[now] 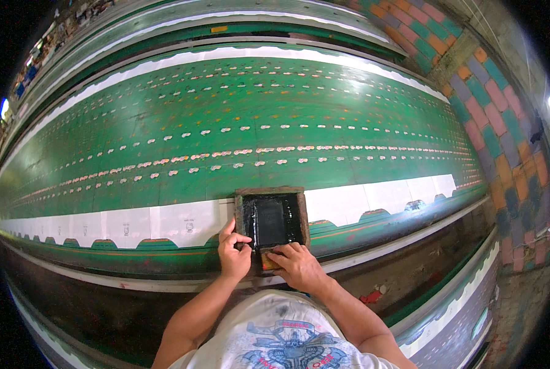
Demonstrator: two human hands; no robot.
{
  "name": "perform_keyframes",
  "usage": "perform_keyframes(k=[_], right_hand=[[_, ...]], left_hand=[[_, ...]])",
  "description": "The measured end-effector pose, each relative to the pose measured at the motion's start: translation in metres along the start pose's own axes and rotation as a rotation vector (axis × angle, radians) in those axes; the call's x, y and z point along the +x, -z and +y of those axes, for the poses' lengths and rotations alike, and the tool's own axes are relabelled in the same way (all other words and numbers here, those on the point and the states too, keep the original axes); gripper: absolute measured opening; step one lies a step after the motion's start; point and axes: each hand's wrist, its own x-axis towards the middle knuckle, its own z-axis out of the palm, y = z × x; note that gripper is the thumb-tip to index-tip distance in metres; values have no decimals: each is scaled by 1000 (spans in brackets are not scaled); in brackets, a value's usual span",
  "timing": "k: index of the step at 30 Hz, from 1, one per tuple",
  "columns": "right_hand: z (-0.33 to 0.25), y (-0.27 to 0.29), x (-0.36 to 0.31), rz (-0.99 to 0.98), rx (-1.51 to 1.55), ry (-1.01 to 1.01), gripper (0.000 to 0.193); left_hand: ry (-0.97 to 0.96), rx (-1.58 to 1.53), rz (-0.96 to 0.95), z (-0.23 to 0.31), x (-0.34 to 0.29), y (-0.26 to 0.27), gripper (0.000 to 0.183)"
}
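Note:
A small wooden-framed printing screen (270, 194), black with ink inside, lies on a row of white fabric pieces (182, 222) along the near side of a long green table (225, 111). My left hand (234, 253) grips the frame's near left corner. My right hand (297, 264) presses a small orange-edged squeegee (269, 259) at the frame's near edge. Pieces to the left of the frame carry small dark prints; pieces to the right look blank.
The green table stretches far left and right, dotted with rows of small pale marks. A second table rail runs below my arms. A floor of coloured pavers (502, 135) lies at the right. A red scrap (371, 297) sits on the lower ledge.

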Motion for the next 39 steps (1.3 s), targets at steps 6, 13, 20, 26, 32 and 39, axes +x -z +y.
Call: perform_keyframes(k=[6, 13, 20, 26, 32, 39], right_hand=[[47, 13, -46, 328, 91, -117, 43], [131, 66, -103, 491, 132, -193, 36], [201, 110, -143, 363, 101, 46, 32], [216, 129, -151, 190, 108, 186, 51], [214, 135, -139, 168, 85, 214, 48], [210, 143, -119, 70, -50, 209, 50]], left_hand=[[-165, -14, 22, 18, 1, -22, 24], [-142, -78, 68, 63, -12, -142, 26], [-63, -114, 65, 72, -28, -234, 27], [75, -187, 49, 74, -33, -253, 22], [113, -196, 40, 74, -34, -254, 21], [97, -99, 22, 75, -33, -258, 21]])
